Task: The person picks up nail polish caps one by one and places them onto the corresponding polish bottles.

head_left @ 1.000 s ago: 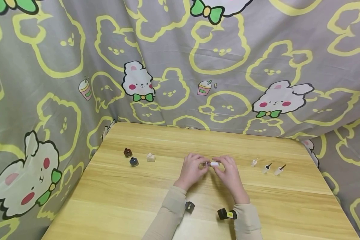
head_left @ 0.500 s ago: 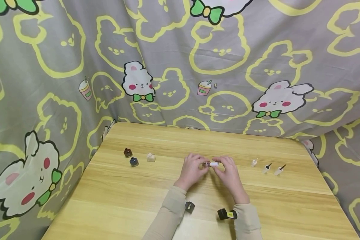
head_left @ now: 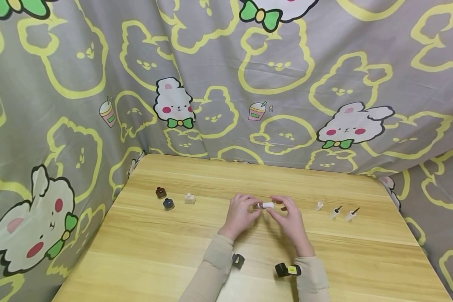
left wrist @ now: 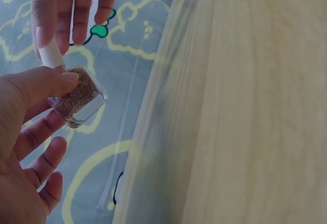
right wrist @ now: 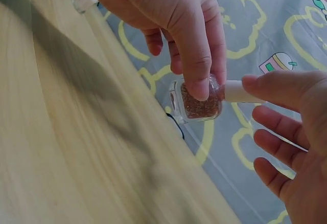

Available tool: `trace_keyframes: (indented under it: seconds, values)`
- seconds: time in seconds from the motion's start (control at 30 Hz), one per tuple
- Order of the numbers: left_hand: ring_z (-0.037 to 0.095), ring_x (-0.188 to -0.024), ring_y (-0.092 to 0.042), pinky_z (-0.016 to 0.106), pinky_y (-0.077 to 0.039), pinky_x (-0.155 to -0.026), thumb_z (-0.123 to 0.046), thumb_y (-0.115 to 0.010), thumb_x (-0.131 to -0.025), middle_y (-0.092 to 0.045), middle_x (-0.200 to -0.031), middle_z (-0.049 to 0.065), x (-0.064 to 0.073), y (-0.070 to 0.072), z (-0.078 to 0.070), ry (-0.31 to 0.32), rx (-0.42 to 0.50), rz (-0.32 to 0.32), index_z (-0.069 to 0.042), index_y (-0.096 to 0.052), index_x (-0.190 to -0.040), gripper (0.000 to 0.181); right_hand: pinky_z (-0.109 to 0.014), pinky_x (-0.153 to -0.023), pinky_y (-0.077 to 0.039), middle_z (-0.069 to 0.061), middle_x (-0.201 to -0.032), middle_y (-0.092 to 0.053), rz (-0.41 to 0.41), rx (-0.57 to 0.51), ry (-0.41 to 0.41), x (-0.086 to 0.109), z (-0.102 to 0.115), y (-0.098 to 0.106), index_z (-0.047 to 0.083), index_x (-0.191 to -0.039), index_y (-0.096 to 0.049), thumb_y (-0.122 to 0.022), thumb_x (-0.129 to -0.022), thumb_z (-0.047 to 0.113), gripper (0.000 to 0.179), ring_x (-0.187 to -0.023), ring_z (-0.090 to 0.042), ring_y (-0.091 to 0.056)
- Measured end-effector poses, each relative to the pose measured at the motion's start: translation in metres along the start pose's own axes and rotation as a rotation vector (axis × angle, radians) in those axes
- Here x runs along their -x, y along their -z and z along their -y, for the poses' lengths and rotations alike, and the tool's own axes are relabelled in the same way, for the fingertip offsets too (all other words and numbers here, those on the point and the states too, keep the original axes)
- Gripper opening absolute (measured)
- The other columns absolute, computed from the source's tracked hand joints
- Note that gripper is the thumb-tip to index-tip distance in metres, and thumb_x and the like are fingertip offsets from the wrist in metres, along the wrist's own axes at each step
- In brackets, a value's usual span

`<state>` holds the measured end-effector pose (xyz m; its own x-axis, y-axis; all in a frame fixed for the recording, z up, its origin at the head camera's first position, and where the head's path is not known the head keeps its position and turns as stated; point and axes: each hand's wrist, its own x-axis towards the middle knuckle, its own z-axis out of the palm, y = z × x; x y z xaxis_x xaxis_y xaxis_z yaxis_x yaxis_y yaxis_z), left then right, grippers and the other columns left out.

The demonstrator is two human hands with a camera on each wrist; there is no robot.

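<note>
A small clear nail polish bottle with coppery glitter inside lies sideways between my hands, above the table. My left hand pinches its glass body between thumb and fingers. From the bottle's neck a white cap points to the right. My right hand has its thumb and a finger on that cap; in the right wrist view the thumb presses its side, while the other fingers are spread loosely. The cap sits right against the bottle's neck.
Left on the wooden table stand capless polish bottles: brown, dark blue and pale pink. To the right, three white caps stand brush-up: a pale-brushed cap, a dark-brushed cap and another cap. A patterned curtain hangs behind.
The bottle and cap have shifted slightly left. My right hand's index finger has lifted and its fingers have spread a little around the cap; the left hand keeps its grip.
</note>
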<state>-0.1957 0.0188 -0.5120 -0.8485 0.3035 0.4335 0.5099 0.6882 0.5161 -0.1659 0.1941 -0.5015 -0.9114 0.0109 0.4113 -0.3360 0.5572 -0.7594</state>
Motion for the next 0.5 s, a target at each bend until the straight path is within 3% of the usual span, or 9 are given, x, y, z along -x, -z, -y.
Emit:
trace_keyframes:
  seconds: [0.17,0.37,0.5]
  values:
    - [0.017,-0.1,-0.058,0.037,-0.043,-0.089,-0.024,-0.08,-0.079,-0.073,-0.106,-0.003,0.0001,0.0,0.0013,0.012,0.02,0.001,-0.021,-0.074,-0.105,0.027,-0.032,-0.084,-0.05,-0.014,-0.115,-0.069,0.011,-0.173,-0.124,0.0002,-0.0049,-0.0022,0.006,-0.118,-0.066,-0.078,-0.081,0.01,0.039,-0.102,-0.01,-0.056]
    - [0.015,-0.1,-0.058,0.036,-0.043,-0.09,-0.025,-0.08,-0.079,-0.073,-0.107,-0.004,0.001,-0.0005,0.0033,0.019,0.022,-0.008,-0.022,-0.074,-0.105,0.026,-0.018,-0.083,-0.051,-0.02,-0.122,-0.065,0.006,-0.412,-0.271,0.0005,-0.0084,-0.0052,-0.002,-0.122,-0.063,-0.073,-0.084,0.003,0.04,-0.102,-0.001,-0.057]
    - [0.016,-0.1,-0.058,0.038,-0.044,-0.091,-0.025,-0.08,-0.079,-0.073,-0.107,-0.003,0.001,-0.0005,0.0039,0.021,0.036,-0.01,-0.021,-0.074,-0.105,0.027,-0.018,-0.081,-0.052,-0.005,-0.114,-0.07,0.004,-0.472,-0.286,0.0011,-0.0027,-0.0047,-0.006,-0.12,-0.062,-0.072,-0.084,-0.001,0.038,-0.1,-0.001,-0.059]
